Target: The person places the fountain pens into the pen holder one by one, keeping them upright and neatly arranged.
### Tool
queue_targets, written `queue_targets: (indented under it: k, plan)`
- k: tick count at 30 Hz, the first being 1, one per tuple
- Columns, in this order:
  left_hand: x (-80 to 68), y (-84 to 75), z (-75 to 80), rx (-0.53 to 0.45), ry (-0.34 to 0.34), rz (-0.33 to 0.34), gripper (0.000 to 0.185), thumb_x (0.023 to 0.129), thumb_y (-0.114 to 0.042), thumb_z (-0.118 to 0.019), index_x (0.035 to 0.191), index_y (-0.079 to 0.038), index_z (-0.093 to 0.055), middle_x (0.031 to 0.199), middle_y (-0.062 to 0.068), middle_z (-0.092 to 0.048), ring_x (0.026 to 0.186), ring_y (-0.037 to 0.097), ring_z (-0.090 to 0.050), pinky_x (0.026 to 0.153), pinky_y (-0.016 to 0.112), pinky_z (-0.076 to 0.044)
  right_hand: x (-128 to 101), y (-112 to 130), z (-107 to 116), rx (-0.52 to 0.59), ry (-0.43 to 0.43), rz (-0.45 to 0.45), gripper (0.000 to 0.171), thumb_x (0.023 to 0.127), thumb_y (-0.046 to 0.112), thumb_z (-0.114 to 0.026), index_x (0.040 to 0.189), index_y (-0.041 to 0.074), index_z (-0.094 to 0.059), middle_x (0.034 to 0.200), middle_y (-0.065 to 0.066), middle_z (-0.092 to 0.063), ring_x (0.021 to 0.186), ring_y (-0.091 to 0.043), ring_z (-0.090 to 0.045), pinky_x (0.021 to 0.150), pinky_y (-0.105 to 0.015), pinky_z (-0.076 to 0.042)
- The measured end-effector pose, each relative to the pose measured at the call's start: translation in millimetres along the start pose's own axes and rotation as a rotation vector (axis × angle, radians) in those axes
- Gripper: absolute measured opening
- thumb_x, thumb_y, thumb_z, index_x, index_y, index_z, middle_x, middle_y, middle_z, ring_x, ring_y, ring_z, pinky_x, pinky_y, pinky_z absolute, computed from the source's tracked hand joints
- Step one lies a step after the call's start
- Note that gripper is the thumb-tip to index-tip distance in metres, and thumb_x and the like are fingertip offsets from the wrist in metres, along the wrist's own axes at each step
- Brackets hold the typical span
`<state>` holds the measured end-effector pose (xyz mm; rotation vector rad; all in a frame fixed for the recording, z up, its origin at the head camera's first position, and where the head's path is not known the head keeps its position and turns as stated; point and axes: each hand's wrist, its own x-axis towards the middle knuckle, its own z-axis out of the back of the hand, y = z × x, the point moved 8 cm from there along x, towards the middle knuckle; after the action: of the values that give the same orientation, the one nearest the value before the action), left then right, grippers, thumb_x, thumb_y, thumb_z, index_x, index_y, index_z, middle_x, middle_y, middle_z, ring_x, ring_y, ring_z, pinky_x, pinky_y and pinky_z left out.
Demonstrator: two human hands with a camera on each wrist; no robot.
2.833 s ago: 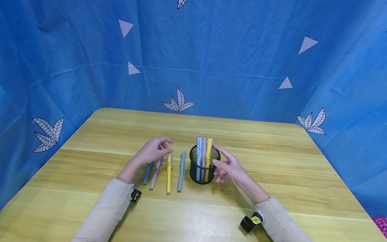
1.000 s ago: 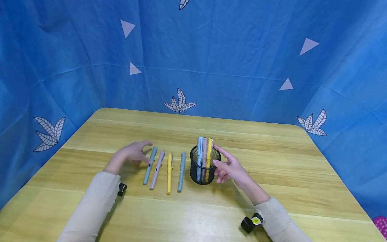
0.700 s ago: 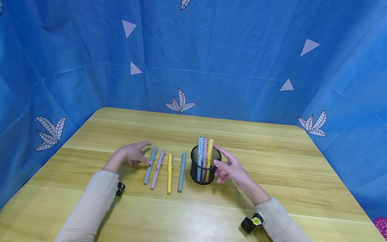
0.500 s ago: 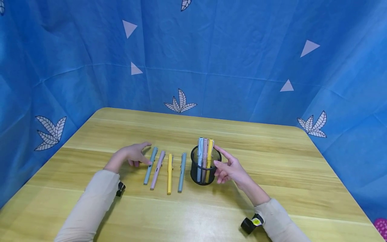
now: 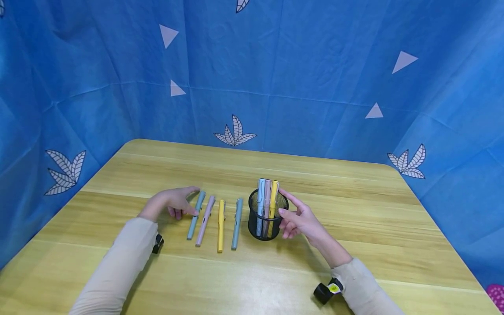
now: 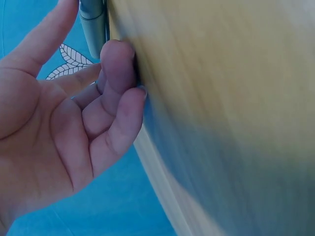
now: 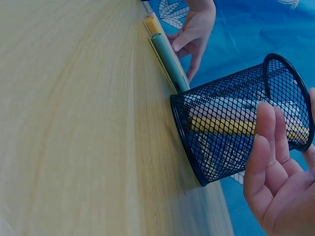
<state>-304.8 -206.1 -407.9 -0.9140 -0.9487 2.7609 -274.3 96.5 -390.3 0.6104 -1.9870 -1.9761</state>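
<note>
My left hand (image 5: 178,202) is beside the leftmost teal pen (image 5: 194,225), its thumb touching the barrel and its index finger by the upper end. The left wrist view shows this hand's (image 6: 74,118) other fingers loosely bent near the tabletop. To the right lie a lilac pen (image 5: 204,225), a yellow pen (image 5: 220,229) and a second teal pen (image 5: 236,229). My right hand (image 5: 300,221) holds the black mesh pen holder (image 5: 255,228) at its right rim between thumb and index finger. Inside stand a light blue pen (image 5: 260,191), a lilac pen (image 5: 267,192) and a yellow pen (image 5: 274,192).
Everything stands on a wood-grain table (image 5: 354,210). A blue cloth (image 5: 315,65) printed with leaves and triangles hangs behind and at both sides. Black wrist cameras (image 5: 323,293) are strapped at both sleeves. Something pink (image 5: 495,295) shows at the lower right edge.
My left hand has moved left from above the pens to the leftmost teal pen, uncovering its upper end, and has barely moved since. The right hand and pen holder have stayed put.
</note>
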Motion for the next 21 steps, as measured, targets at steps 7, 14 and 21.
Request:
queue_targets:
  k: [7, 14, 21]
  plan:
    - [1.6, -0.7, -2.1, 0.01, 0.012, 0.012, 0.087, 0.081, -0.025, -0.067, 0.144, -0.011, -0.008, 0.067, 0.009, -0.053, 0.052, 0.019, -0.053, 0.05, 0.029, -0.047, 0.1, -0.4, 0.2, 0.001, -0.003, -0.005, 0.064, 0.09, 0.02, -0.055, 0.143, 0.023, -0.02, 0.066, -0.015, -0.061, 0.045, -0.016, -0.057, 0.044, -0.027, -0.048]
    - [3.8, -1.4, -4.0, 0.008, 0.025, 0.019, 0.09, 0.082, -0.032, -0.065, 0.144, -0.012, -0.004, 0.065, 0.008, -0.052, 0.05, 0.018, -0.052, 0.047, 0.027, -0.045, 0.1, -1.0, 0.3, 0.003, -0.002, -0.006, 0.064, 0.09, 0.02, -0.055, 0.143, 0.024, -0.02, 0.065, -0.013, -0.061, 0.045, -0.016, -0.057, 0.044, -0.026, -0.047]
    - [8.2, -1.7, -4.4, 0.01, 0.024, 0.014, 0.089, 0.082, -0.03, -0.065, 0.144, -0.012, -0.004, 0.067, 0.011, -0.054, 0.049, 0.019, -0.055, 0.048, 0.028, -0.047, 0.6, -0.9, 0.3, 0.005, -0.001, -0.007, 0.064, 0.09, 0.02, -0.055, 0.143, 0.023, -0.02, 0.064, -0.011, -0.061, 0.045, -0.016, -0.057, 0.044, -0.026, -0.047]
